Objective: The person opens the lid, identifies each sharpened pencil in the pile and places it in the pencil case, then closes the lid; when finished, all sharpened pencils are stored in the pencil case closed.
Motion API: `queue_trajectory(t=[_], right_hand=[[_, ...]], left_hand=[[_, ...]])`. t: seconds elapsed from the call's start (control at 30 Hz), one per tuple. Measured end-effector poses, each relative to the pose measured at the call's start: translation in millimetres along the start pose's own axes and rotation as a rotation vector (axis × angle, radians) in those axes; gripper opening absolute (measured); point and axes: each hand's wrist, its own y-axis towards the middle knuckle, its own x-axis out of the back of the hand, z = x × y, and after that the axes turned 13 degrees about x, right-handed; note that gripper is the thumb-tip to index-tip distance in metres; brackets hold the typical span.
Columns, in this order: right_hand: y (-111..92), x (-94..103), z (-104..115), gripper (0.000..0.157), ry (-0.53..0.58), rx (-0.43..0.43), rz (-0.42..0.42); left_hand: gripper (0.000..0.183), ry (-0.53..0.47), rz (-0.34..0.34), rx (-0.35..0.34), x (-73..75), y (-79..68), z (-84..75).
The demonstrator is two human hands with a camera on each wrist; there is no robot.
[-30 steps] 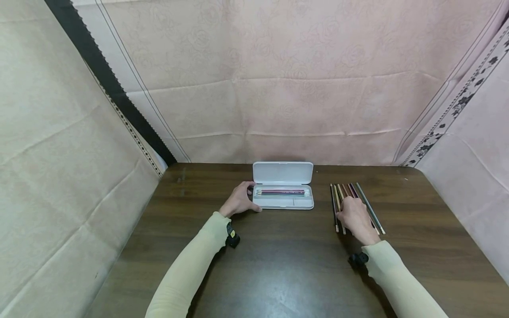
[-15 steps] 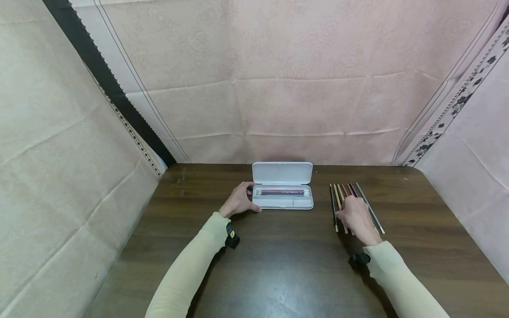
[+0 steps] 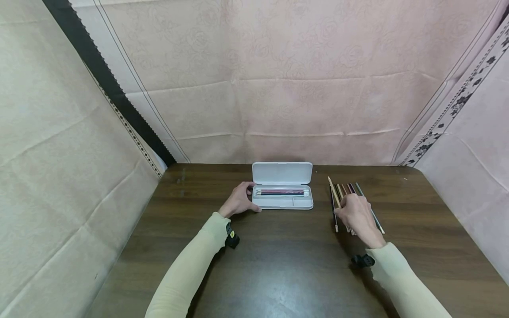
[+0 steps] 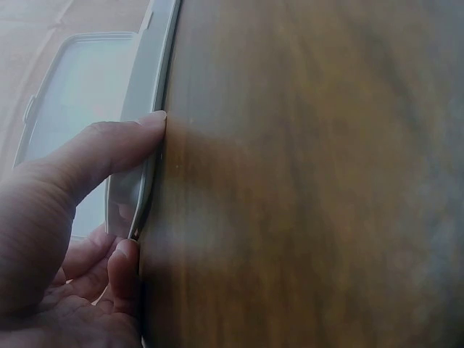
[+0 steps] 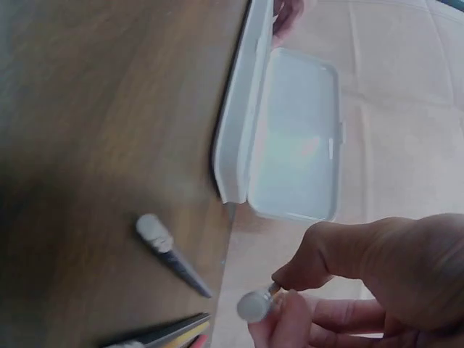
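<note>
A white pencil case (image 3: 274, 203) lies on the table with its lid (image 3: 282, 172) raised at the back. Several pencils (image 3: 282, 192) lie in its rear compartment. My left hand (image 3: 240, 201) grips the case's left end, the thumb (image 4: 134, 138) along the front side. At the right, my right hand (image 3: 356, 216) pinches a light-coloured pencil (image 3: 332, 188) between thumb and fingers. Its pale round eraser end (image 5: 254, 306) shows in the right wrist view. Under and around that hand lies a row of pencils, with a dark pencil (image 3: 333, 211) at its left edge.
A green-blue pencil (image 3: 377, 219) lies at the right of the row. Brown wood table (image 3: 286, 265) stretches in front of the case. Pale cloth (image 3: 278, 88) hangs behind the table and along both sides. Black wrist cameras (image 3: 232, 237) sit on the sleeves.
My right hand has lifted a light-coloured pencil from the row; its tip now points up and left, above the others. The left hand and the case have stayed in place.
</note>
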Motion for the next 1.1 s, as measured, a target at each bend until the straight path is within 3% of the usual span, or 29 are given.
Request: queue_trajectory(t=[0.1,0.5,0.67,1.1], right_hand=[[-1,1.4,5,0.011,0.002,0.008,-0.018],[-1,5.5,29,0.018,0.095,0.102,-0.062],[4,1.5,37,0.015,0.067,0.174,-0.086],[23,-19.3,49,0.015,0.115,0.369,-0.102]], left_hand=[[0.093,0.004,0.000,0.002,0.2,-0.4,0.2],[0.093,0.010,0.002,0.011,0.5,0.1,1.2],[0.093,0.013,0.001,0.021,0.7,0.2,0.8],[0.094,0.008,0.007,0.008,1.2,0.7,-0.6]])
